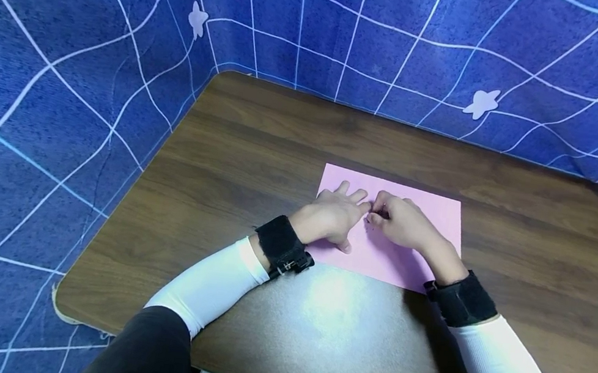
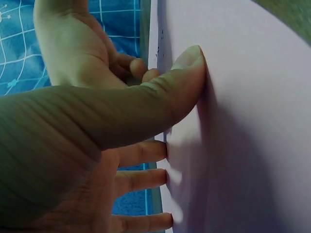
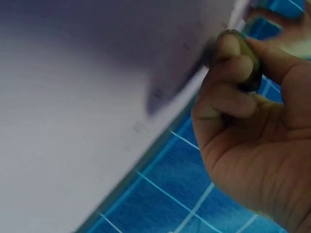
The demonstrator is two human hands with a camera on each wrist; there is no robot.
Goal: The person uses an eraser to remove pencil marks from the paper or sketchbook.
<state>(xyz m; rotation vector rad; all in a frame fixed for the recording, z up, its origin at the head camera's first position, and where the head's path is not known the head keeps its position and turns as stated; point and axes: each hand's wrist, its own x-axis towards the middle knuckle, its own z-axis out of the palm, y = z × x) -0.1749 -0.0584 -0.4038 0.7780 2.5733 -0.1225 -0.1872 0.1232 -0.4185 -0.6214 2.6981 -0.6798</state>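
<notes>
A pink sheet of paper (image 1: 442, 212) lies on the wooden table. My left hand (image 1: 333, 216) rests on its left part, fingers spread and fairly straight, thumb pointing toward the near edge. Close beside those fingertips, my right hand (image 1: 404, 221) pinches a small rounded object (image 3: 250, 60), dark with an olive-yellow side, between thumb and curled fingers. Most of it is covered by the fingers, and I cannot tell what kind of thing it is. Small dark marks (image 3: 158, 92) show on the paper near the right hand, and dark specks (image 2: 160, 41) appear in the left wrist view.
The brown wooden table (image 1: 260, 139) extends around the paper, with a bright glare patch (image 1: 330, 298) near its front edge. A blue curtain (image 1: 327, 36) with white lines and stars hangs behind and to the left. Black straps (image 1: 460, 300) circle both wrists.
</notes>
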